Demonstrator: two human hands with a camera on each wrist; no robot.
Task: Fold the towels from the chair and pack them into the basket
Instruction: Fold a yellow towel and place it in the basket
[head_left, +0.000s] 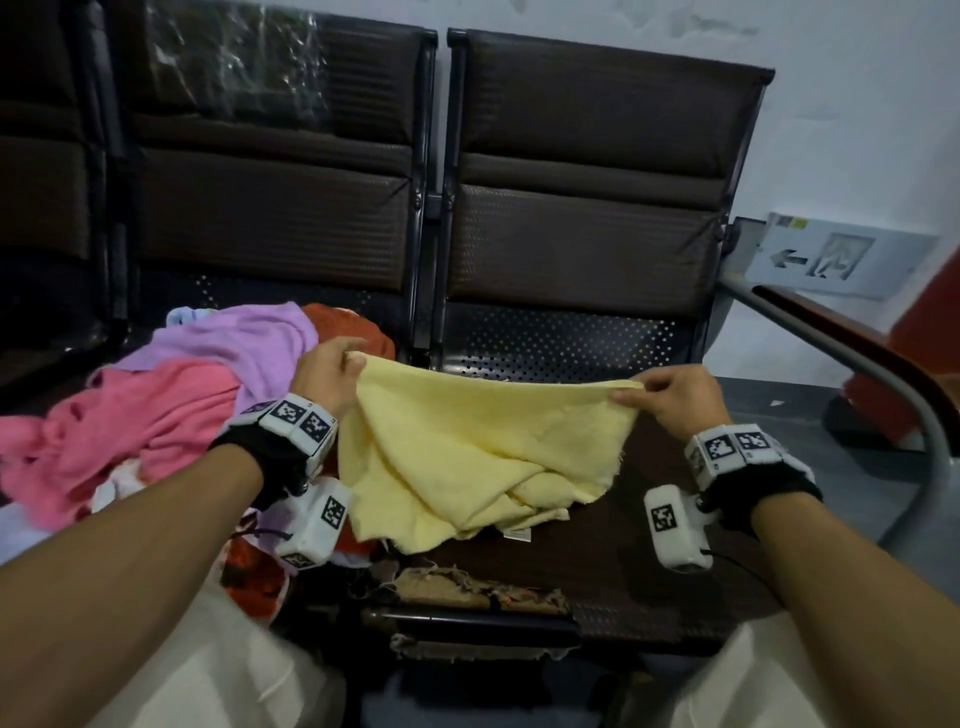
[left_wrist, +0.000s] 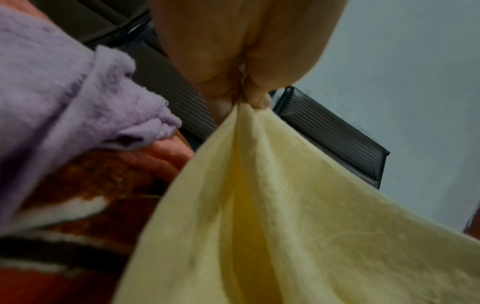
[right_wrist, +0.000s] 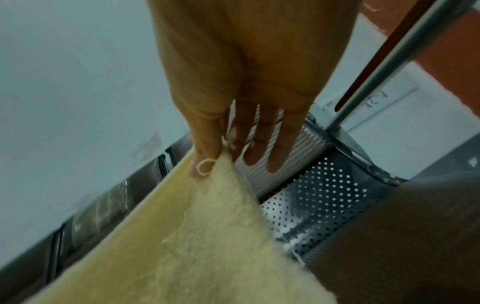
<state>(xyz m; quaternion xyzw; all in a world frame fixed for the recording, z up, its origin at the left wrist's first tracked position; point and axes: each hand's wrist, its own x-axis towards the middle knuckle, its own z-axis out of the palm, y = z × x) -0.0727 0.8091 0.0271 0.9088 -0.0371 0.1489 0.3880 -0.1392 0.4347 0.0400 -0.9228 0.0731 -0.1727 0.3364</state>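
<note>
A pale yellow towel hangs stretched between my two hands above the right seat, its lower part bunched on the seat. My left hand pinches the towel's left top corner; the left wrist view shows thumb and fingers closed on the yellow towel. My right hand pinches the right top corner between thumb and forefinger, the other fingers straight, as the right wrist view shows over the yellow towel. A heap of pink, purple and orange towels lies on the left seat. No basket is in view.
Dark brown chair backs stand behind the seats. A grey metal armrest rail curves along the right. The right seat's front edge is torn. A white wall with an arrow sign is at right.
</note>
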